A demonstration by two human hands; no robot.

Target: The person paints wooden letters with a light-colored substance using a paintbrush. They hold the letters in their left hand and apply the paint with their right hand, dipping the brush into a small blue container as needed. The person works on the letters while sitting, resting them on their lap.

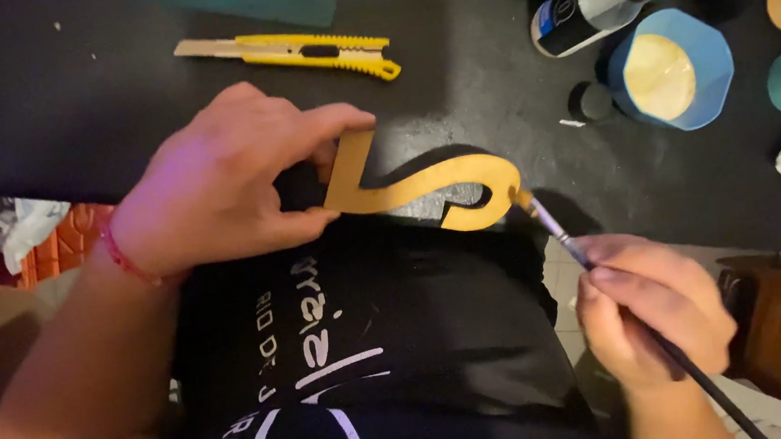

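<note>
Dark table (491,81), one gold cutout (425,189), one paintbrush (599,273)

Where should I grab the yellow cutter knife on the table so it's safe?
Take the yellow cutter knife by its long plastic body, near the right end. It lies flat and free on the dark table, so come from above. A pale blade tip sticks out at the left end, so keep fingers off that side.
</note>
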